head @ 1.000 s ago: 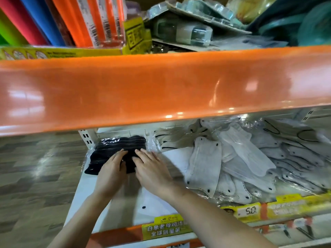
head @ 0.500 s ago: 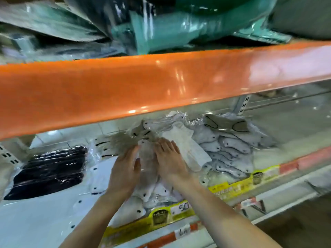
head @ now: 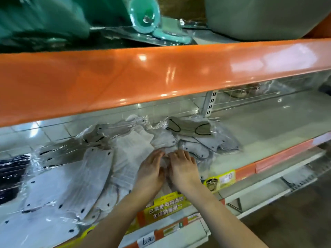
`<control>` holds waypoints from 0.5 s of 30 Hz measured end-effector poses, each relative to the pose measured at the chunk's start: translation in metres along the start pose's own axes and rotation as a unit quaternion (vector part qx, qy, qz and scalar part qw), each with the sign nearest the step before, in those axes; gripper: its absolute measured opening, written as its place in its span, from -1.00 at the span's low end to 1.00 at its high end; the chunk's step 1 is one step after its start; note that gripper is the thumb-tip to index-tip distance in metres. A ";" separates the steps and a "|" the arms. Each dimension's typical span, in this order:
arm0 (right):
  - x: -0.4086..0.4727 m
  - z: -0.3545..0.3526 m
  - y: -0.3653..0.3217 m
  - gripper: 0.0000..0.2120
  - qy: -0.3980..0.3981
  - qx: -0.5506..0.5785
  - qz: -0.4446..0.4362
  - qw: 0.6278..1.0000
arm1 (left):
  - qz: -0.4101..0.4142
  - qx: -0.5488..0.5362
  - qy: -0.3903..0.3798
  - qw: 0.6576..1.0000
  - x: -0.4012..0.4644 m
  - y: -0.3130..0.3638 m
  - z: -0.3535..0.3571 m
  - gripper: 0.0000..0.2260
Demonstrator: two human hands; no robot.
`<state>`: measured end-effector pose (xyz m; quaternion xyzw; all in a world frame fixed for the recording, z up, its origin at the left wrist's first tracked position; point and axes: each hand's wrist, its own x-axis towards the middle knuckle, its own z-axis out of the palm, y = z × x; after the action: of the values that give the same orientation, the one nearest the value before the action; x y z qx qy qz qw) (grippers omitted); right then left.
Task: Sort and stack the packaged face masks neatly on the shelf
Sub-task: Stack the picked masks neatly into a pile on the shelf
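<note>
A loose heap of white packaged face masks (head: pixel 129 158) in clear plastic sprawls across the white shelf (head: pixel 259 126). A beige mask pack (head: pixel 189 127) with black ear loops lies on top at the back. Black mask packs (head: pixel 12 172) sit at the far left. My left hand (head: pixel 152 170) and my right hand (head: pixel 182 167) lie side by side, palms down, on a clear pack in the middle of the heap, with the fingertips curled onto its far edge. What is under the palms is hidden.
A broad orange shelf lip (head: pixel 161 77) overhangs just above the masks. Teal packaged goods (head: pixel 143 17) and a grey tub (head: pixel 259 17) stand on the upper shelf. Yellow price labels (head: pixel 219 179) line the shelf front. The shelf surface right of the heap is bare.
Both hands left the black mask stack at the left and moved right onto the white heap. The view swung right with them, and the hands now sit further right on the heap.
</note>
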<state>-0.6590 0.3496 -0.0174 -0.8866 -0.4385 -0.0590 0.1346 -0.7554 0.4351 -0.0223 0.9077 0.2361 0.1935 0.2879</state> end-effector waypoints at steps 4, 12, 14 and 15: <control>-0.003 0.000 0.018 -0.63 -0.061 -0.020 -0.021 0.998 | -0.035 0.039 -0.033 0.998 0.003 0.008 0.021 -0.50; 0.008 0.006 0.031 -0.71 -0.036 -0.006 -0.032 0.999 | -0.054 0.116 -0.021 0.992 0.001 -0.006 0.038 -0.30; 0.009 0.007 0.031 -0.76 -0.026 -0.004 -0.024 0.999 | -0.051 0.114 -0.009 0.992 0.000 -0.007 0.038 -0.39; 0.010 0.007 0.032 -0.74 -0.017 -0.009 -0.027 0.999 | -0.051 0.108 -0.003 0.993 -0.001 -0.007 0.037 -0.43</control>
<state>-0.6278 0.3410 -0.0283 -0.8764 -0.4642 -0.0514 0.1176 -0.7403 0.4242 -0.0546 0.9209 0.3006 0.1497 0.1980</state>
